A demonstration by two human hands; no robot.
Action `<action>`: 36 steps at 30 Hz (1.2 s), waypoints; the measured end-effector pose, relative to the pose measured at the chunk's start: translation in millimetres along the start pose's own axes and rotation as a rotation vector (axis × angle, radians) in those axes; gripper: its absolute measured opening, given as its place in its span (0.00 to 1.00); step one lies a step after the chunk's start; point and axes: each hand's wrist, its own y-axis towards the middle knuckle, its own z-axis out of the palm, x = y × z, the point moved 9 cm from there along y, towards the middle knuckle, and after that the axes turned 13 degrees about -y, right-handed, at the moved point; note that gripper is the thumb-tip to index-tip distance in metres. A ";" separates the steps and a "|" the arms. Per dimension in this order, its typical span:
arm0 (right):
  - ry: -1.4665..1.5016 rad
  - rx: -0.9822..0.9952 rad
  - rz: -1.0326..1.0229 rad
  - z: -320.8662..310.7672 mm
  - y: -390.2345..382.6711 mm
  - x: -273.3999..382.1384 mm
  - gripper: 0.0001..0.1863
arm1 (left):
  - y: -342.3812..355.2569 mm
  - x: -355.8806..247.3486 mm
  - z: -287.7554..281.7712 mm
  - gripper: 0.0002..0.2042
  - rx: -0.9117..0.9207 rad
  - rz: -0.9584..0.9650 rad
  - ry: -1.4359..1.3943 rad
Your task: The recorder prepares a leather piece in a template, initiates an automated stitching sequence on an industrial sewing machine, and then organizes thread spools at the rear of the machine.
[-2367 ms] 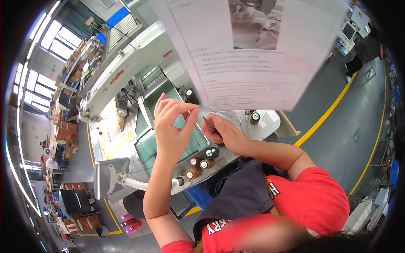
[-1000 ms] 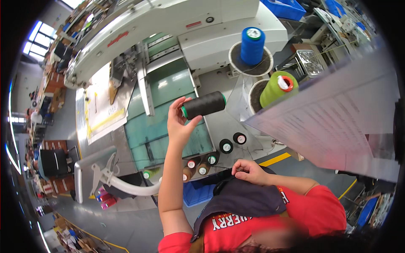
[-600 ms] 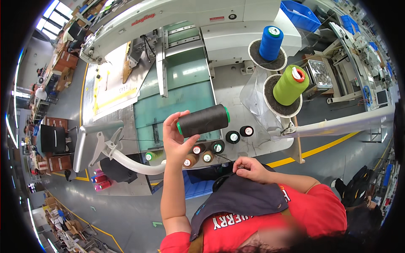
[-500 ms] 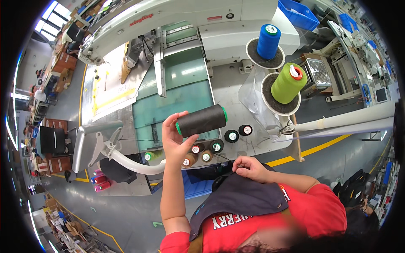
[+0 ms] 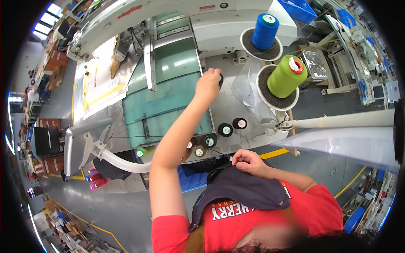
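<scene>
My left hand (image 5: 208,86) is stretched out over the right edge of the green machine bed (image 5: 177,90), fingers curled round a cone of black thread (image 5: 221,81). Most of that cone is hidden behind the hand; only a dark rounded edge shows. Close to my body, my right hand (image 5: 250,162) is pinched in front of the dark apron (image 5: 240,189). A dark thread (image 5: 219,152) runs toward its fingertips from the small cones at the table's near edge. Two black cones (image 5: 225,130) stand on the grey table, with several brown and dark cones (image 5: 199,151) to their left.
A blue thread cone (image 5: 265,33) and a lime-green cone (image 5: 287,78) stand on round holders at the right. The white machine arm (image 5: 168,12) spans the far side. A screen on a bent white arm (image 5: 126,164) is at left; a white pole (image 5: 337,122) crosses at right.
My left hand has moved forward and to the right with the black thread cone, which is now mostly hidden. My right hand stays pinched near the apron. The view has shifted slightly.
</scene>
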 end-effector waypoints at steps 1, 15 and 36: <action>0.032 -0.001 0.021 -3.0 -1.1 -3.7 0.09 | 6.9 9.1 13.0 0.22 0.027 0.004 0.079; -0.157 -0.089 -0.124 11.7 -3.3 15.5 0.07 | -74.4 -45.6 -46.1 0.14 -0.171 0.167 -0.076; -0.748 -0.378 -0.726 94.6 14.5 126.4 0.15 | -565.8 -120.4 -24.1 0.04 -0.662 -0.490 -0.479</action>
